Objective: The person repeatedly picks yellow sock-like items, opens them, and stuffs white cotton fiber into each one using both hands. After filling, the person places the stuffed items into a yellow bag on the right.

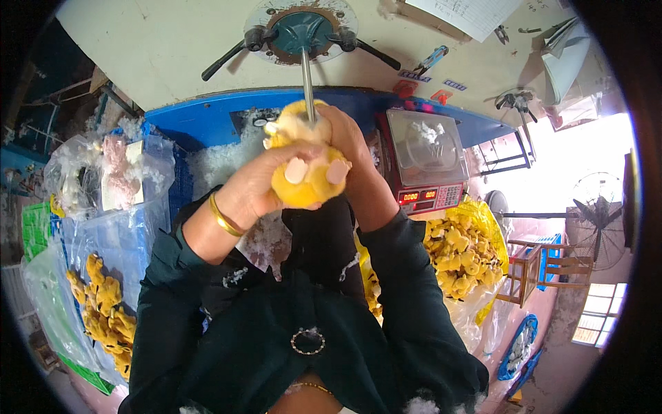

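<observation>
Both hands grip a yellow plush toy point(308, 185) with pale pink foot pads and a cream-coloured patch. My left hand point(261, 181), below a gold bangle, is wrapped round its left side with the thumb across its middle. Fingers of my right hand point(347, 141) close round its upper right side, near the metal tube. That tube, a thin filling nozzle point(307, 79), comes down from a green round fitting point(302, 34) on the machine. Its lower end meets the toy's upper part; how deep it goes in is hidden.
Black handles point(224, 61) flank the fitting. On the right stand a red digital scale point(429, 196) with a clear tray and a yellow sack of plush pieces point(462, 255). More yellow plush pieces point(103, 303) lie left on plastic-covered crates. White stuffing point(214, 165) is scattered about.
</observation>
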The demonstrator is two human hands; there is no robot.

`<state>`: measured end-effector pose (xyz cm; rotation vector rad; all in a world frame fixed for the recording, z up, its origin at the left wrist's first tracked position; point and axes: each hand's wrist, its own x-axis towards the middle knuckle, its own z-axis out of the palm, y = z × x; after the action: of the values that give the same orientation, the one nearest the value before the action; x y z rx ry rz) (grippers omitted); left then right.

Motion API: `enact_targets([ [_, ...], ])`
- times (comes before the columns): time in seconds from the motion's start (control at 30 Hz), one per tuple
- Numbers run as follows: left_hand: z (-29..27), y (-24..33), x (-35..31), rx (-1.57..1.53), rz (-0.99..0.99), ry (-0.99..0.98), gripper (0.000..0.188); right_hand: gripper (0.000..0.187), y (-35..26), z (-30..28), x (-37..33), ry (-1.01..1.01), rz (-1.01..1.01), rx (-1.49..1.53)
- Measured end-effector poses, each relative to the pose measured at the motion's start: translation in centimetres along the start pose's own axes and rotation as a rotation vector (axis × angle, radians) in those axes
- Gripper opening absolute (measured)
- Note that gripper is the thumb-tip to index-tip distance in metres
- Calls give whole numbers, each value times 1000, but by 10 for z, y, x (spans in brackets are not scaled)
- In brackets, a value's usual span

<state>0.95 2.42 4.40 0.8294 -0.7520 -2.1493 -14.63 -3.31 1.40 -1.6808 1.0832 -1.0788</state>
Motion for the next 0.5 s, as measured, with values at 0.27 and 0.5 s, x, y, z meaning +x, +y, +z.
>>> enact_targets([
  [0.27, -18, 17, 9, -321, -214, -225, 39, 23, -14, 5, 14, -89, -55, -358],
  [0.5, -12, 8, 1, -240, -228, -129, 41, 23, 14, 6, -3, 59, -176, -264],
])
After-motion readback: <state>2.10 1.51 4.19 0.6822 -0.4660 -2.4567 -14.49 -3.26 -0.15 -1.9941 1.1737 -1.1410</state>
